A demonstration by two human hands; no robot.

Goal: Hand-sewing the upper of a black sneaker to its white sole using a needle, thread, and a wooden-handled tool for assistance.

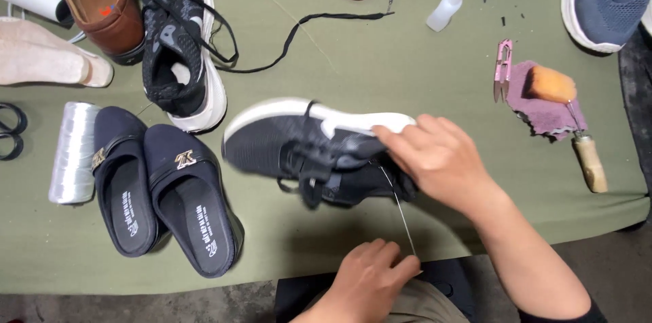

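My right hand (438, 160) grips the black mesh sneaker (305, 146) by its heel. My left hand (370, 272), below the sneaker, pinches a taut thread (401, 218). Left of the sneaker sit dark slip-ons (163, 187) with white insole labels.

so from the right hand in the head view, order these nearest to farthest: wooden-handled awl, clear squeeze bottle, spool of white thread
Measured from the right hand:
1. wooden-handled awl, off to its right.
2. clear squeeze bottle, at the table's far side.
3. spool of white thread, far left, beyond the slippers.

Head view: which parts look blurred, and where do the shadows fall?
Head view: the black sneaker held by the right hand is motion-blurred; the slip-on shoes stay sharp; light is soft and even, with a faint shadow on the green cloth under the sneaker.
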